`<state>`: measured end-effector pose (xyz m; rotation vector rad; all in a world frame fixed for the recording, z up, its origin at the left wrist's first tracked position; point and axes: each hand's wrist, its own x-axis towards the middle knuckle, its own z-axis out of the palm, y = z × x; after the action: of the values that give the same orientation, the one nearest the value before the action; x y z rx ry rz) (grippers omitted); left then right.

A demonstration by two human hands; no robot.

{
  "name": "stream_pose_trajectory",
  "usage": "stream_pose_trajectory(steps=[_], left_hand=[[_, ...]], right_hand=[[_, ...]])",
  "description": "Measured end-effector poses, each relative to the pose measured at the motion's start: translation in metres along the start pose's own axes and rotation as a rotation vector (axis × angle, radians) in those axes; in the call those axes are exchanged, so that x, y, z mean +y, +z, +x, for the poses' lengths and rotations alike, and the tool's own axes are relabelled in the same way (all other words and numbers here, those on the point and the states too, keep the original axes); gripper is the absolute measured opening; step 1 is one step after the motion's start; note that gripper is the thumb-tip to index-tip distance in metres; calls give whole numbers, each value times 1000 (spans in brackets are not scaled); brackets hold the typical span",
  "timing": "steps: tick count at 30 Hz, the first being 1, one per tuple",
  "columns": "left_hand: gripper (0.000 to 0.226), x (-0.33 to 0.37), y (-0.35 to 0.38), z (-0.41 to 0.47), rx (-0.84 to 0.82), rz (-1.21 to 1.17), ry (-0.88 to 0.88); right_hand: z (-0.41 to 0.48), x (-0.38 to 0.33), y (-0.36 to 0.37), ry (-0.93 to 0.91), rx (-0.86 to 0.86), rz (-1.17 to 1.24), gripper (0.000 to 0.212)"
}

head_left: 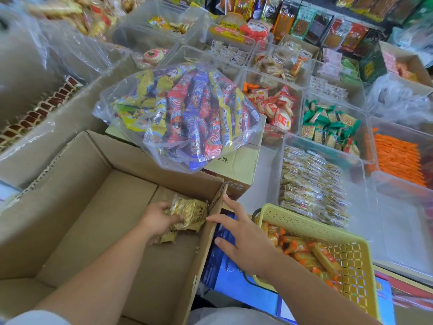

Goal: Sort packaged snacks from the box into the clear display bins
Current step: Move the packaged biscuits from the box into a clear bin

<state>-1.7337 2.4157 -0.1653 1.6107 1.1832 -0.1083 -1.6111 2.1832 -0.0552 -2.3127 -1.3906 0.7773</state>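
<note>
- My left hand (159,216) is down in the cardboard box (82,207), lower middle of the frame. Its fingers are curled round a bunch of pale yellow snack packets (187,212) in the box's far right corner.
- My right hand (243,235) is open with fingers spread at the box's right wall. I cannot tell whether it rests on the cardboard or hovers just over it.
- The bunch looks loosely gathered. I judge one packet could slip out on the lift over the wall and fall into the gap beside the yellow basket (304,224).
- A few loose packets (168,238) lie on the box floor under my left wrist and could be missed.
- The clear bin (365,195) at right centre holds similar pale packets and seems the likely target. Bins of green and orange packets sit just beside it, so a hasty drop could mix the sorts.
- The basket lies between box and bin, so a low carry could snag its rim.
- The big clear bag of colourful snacks (182,113) is perched on a carton just beyond the box. A wide swing of my left arm could knock it off.
- Leaning my right hand on the thin wall may fold it.
</note>
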Motion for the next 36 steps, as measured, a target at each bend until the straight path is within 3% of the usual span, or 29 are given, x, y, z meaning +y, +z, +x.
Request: stream_pose_trajectory(steps=[7, 11, 15, 20, 22, 24, 27, 30, 34, 36], left_hand=[[67, 8, -19, -28, 62, -158, 44], [51, 25, -41, -72, 101, -315, 89], [43, 51, -70, -130, 123, -505, 163], [67, 100, -78, -187, -11, -690, 228], [64, 121, -64, -200, -79, -720, 238], [47, 138, -41, -208, -121, -730, 235], [39, 157, 2, -215, -131, -672, 219], [52, 166, 41, -216, -167, -657, 182], [25, 170, 88, -218, -318, -639, 170], [34, 172, 110, -218, -346, -628, 139]], right_hand=[[1, -4, -9, -35, 23, 26, 50], [4, -18, -28, 10, 170, 112, 53], [-1, -38, -51, 6, 263, 410, 57], [-18, -48, -86, -112, 102, 831, 66], [-27, -43, -96, -106, 81, 997, 72], [-37, -34, -104, -78, 49, 1117, 81], [-56, -12, -109, -47, 59, 1173, 71], [-78, 20, -108, 14, 117, 1265, 65], [-108, 60, -108, 79, 125, 1350, 54], [-122, 80, -110, 91, 120, 1376, 56]])
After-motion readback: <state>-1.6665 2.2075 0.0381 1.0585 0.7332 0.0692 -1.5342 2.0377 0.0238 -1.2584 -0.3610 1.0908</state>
